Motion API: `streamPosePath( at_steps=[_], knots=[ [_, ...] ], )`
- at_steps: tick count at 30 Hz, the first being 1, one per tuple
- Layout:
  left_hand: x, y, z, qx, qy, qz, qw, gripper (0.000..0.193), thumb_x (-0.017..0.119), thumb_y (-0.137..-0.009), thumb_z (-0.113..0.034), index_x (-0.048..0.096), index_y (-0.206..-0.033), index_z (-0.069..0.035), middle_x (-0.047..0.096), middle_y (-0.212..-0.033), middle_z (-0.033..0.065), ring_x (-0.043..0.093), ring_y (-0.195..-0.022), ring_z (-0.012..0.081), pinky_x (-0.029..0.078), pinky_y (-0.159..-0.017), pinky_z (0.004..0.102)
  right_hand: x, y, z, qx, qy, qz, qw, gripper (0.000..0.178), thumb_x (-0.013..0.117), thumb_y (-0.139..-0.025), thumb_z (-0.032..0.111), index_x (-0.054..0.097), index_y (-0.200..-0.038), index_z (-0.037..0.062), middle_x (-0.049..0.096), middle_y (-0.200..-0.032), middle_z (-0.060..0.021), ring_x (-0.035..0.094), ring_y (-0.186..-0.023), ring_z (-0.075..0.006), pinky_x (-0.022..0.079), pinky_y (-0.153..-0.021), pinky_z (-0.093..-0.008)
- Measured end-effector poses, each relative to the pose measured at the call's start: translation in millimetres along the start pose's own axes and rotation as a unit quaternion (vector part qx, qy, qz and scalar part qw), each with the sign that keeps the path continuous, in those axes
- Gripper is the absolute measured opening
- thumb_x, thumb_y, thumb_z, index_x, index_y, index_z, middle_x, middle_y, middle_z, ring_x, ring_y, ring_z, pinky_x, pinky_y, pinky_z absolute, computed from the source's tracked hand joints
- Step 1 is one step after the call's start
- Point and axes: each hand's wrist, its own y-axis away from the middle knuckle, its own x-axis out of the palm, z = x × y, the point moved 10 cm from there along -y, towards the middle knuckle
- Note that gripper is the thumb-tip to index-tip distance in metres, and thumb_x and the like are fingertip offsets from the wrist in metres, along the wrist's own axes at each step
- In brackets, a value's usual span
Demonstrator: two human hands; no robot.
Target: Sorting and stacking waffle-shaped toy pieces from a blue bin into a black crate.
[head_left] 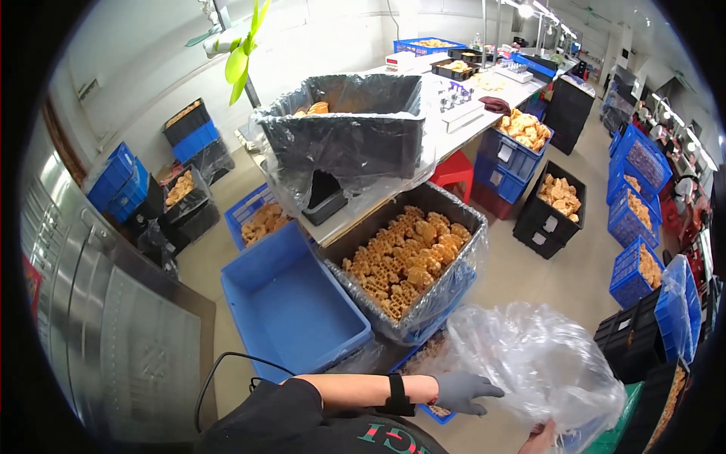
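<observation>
My left hand (463, 392), in a grey glove with a black band at the wrist, reaches across to the right. Its fingers are stretched out and touch or nearly touch the edge of a large, crumpled clear plastic bag (529, 356). At the lower edge my right hand (538, 437) is only partly visible, pinching the same bag. Ahead stands a bag-lined black bin (363, 295) of orange-brown moulded pieces (408, 253). Left of it is a blue tub (291, 310) with nothing in it. Behind the bag, a blue crate (440, 412) is mostly hidden.
A white worktable (454, 144) carries a black bin (344, 140) draped in plastic. A red stool (456, 172), blue bins (505, 163) and black bins (550, 216) stand beside it. More crates (635, 276) line the right; a metal cabinet (136, 325) is at left.
</observation>
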Motion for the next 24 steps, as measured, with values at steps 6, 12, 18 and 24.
streamPosePath(
  at_steps=[6, 12, 18, 24],
  knots=[
    [20, 23, 54, -0.092, -0.036, 0.016, 0.995, 0.054, 0.054, -0.087, -0.038, 0.046, -0.135, -0.014, 0.055, -0.127, 0.0157, 0.055, -0.11, 0.0339, 0.044, -0.093, 0.0404, -40, -19, -36, 0.055, -0.273, -0.073, 0.958, 0.033, 0.055, -0.091, 0.027, 0.058, -0.112, 0.0025, 0.061, -0.098, -0.0073, 0.055, -0.085, -0.0188, 0.04, -0.067, -0.0311],
    [-16, 62, 113, -0.231, -0.095, 0.03, 0.968, 0.053, 0.051, -0.089, -0.042, 0.046, -0.136, -0.017, 0.055, -0.125, 0.0159, 0.055, -0.111, 0.0341, 0.043, -0.095, 0.0425, -22, -39, -18, 0.039, -0.297, -0.057, 0.952, 0.031, 0.056, -0.09, 0.026, 0.06, -0.112, 0.0035, 0.063, -0.101, -0.0067, 0.058, -0.087, -0.0187, 0.041, -0.065, -0.0304],
    [-86, 100, 183, -0.258, -0.124, -0.146, 0.947, 0.05, 0.051, -0.09, -0.042, 0.048, -0.132, -0.015, 0.059, -0.116, 0.0156, 0.055, -0.108, 0.0345, 0.044, -0.091, 0.0432, 18, -50, 12, 0.009, -0.305, -0.035, 0.952, 0.03, 0.057, -0.089, 0.022, 0.06, -0.11, 0.0011, 0.062, -0.103, -0.009, 0.057, -0.09, -0.0216, 0.044, -0.07, -0.0308],
    [-159, 168, 287, -0.305, -0.191, -0.314, 0.879, 0.05, 0.054, -0.088, -0.041, 0.049, -0.129, -0.013, 0.057, -0.117, 0.0164, 0.052, -0.111, 0.0358, 0.041, -0.094, 0.045, 65, -79, 14, -0.008, -0.206, -0.032, 0.978, 0.024, 0.054, -0.09, 0.013, 0.059, -0.108, -0.0013, 0.059, -0.104, -0.0138, 0.057, -0.091, -0.0253, 0.048, -0.074, -0.0351]
  ],
)
